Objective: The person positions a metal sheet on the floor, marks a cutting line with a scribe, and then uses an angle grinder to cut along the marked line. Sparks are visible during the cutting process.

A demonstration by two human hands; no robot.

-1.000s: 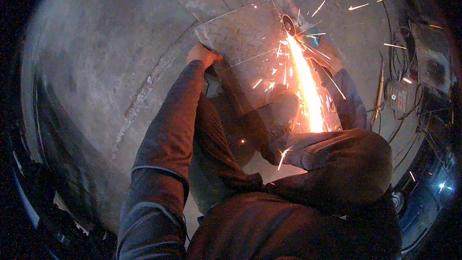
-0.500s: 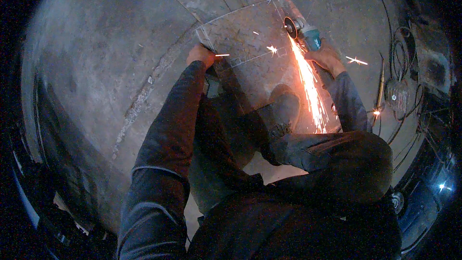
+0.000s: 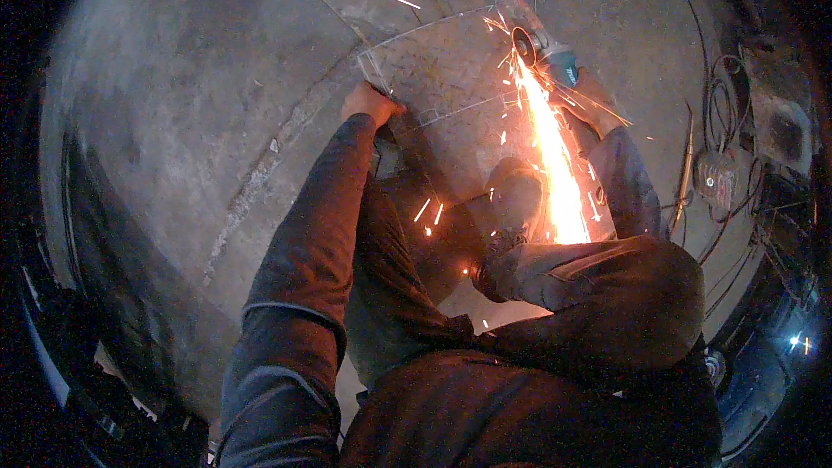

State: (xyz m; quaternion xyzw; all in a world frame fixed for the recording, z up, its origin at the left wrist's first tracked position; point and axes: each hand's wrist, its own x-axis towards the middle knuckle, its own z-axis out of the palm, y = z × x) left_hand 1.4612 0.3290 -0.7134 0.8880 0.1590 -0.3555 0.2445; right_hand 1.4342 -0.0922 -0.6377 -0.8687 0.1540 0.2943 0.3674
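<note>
A teal and grey angle grinder (image 3: 562, 67) is gripped in my right hand (image 3: 591, 104), its fingers wrapped round the body. The grinder's disc (image 3: 523, 46) meets the right side of a dark metal plate (image 3: 451, 56) marked with pale lines. From that spot a thick stream of orange sparks (image 3: 555, 165) runs back toward my bent leg. At the plate's left edge my left hand (image 3: 371, 106) is closed, its fingers curled; what lies inside it is hidden. Beside this hand a small pale rectangular outline (image 3: 371, 68) shows on the plate.
My boot (image 3: 518, 193) stands close beside the spark stream, with my bent knee (image 3: 641, 282) behind it. At the right are a looped cable (image 3: 724, 91), a thin rod (image 3: 686, 160) and a greyish box-like object (image 3: 718, 175). A bright bluish light (image 3: 795, 342) glows at the lower right.
The spark stream has grown thicker and brighter, with more stray sparks around the disc and near my boot. My hands and the grinder have shifted only slightly in view.
</note>
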